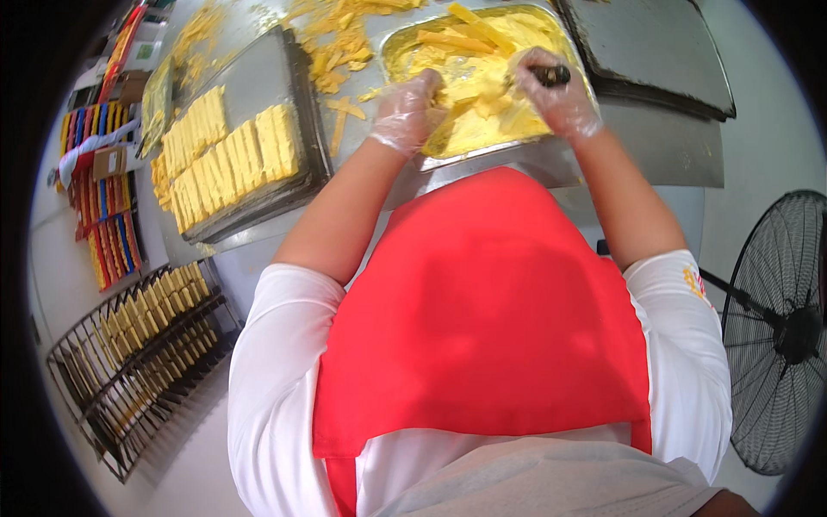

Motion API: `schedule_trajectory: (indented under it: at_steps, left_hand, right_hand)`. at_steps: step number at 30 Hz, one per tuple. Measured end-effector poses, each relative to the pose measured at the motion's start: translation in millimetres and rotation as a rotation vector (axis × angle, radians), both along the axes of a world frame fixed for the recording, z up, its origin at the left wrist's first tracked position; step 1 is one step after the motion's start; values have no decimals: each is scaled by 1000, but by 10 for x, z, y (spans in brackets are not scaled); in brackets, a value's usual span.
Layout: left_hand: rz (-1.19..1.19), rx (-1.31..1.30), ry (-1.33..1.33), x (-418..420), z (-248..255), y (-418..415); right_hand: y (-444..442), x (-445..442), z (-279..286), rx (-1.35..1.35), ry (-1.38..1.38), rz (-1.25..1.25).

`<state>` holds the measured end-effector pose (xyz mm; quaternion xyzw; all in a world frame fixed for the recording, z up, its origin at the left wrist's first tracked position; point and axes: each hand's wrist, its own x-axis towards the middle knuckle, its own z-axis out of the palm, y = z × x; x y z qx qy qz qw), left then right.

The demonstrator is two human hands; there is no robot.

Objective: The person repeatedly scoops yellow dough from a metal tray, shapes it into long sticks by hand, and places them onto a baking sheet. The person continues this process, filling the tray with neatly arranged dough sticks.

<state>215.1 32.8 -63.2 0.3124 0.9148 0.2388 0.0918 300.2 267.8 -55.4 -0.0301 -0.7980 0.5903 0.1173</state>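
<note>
Both hands wear clear plastic gloves over a metal tray (481,155) that holds pale yellow cream (517,123) and several yellow cake strips (455,42). My right hand (561,97) is closed around the dark handle (550,75) of a tool above the tray's right part. The tool's working end is hidden or blurred against the cream. At the tray's left side is my left hand (408,111), its fingers curled beside the cream. Whether they grip a yellow piece or only touch it, I cannot tell.
To the left, cream-covered cake slices (236,155) stand in rows on stacked dark baking trays (258,64). Yellow scraps (339,45) litter the metal table (362,145). More dark trays (652,45) lie at right. A rack of slices (148,316) and a fan (775,329) flank me.
</note>
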Motion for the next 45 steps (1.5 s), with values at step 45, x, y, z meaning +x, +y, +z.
schedule_trajectory:
  at_steps: [45]
  left_hand:
    - [-241,121,211,-1127,375,74]
  right_hand:
    - [-275,-163,60,410,2,85]
